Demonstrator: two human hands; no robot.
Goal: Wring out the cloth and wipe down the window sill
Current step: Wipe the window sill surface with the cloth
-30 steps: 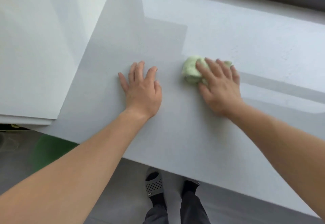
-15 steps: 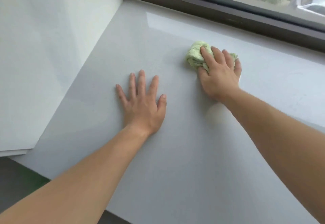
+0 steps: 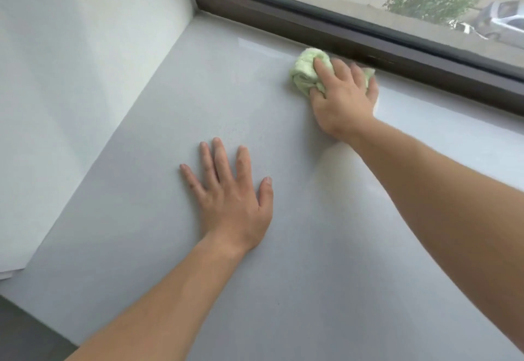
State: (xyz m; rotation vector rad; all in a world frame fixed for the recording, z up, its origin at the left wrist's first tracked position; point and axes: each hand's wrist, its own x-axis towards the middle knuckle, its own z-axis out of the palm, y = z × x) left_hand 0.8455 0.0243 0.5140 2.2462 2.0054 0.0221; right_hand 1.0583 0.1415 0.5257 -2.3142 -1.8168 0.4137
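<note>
A bunched pale green cloth (image 3: 304, 72) lies on the wide grey window sill (image 3: 147, 179), right against the dark window frame. My right hand (image 3: 343, 96) presses down on the cloth with fingers spread over it, covering its right part. My left hand (image 3: 229, 190) rests flat on the sill nearer to me, palm down, fingers apart, holding nothing.
The dark brown window frame (image 3: 368, 40) runs along the sill's far edge, with glass above it. A white wall (image 3: 71, 77) closes the sill on the left. The sill's near edge drops to the floor at the bottom left.
My right hand has pushed the cloth away from me across the sill until it reached the window frame. My left hand has stayed flat on the sill.
</note>
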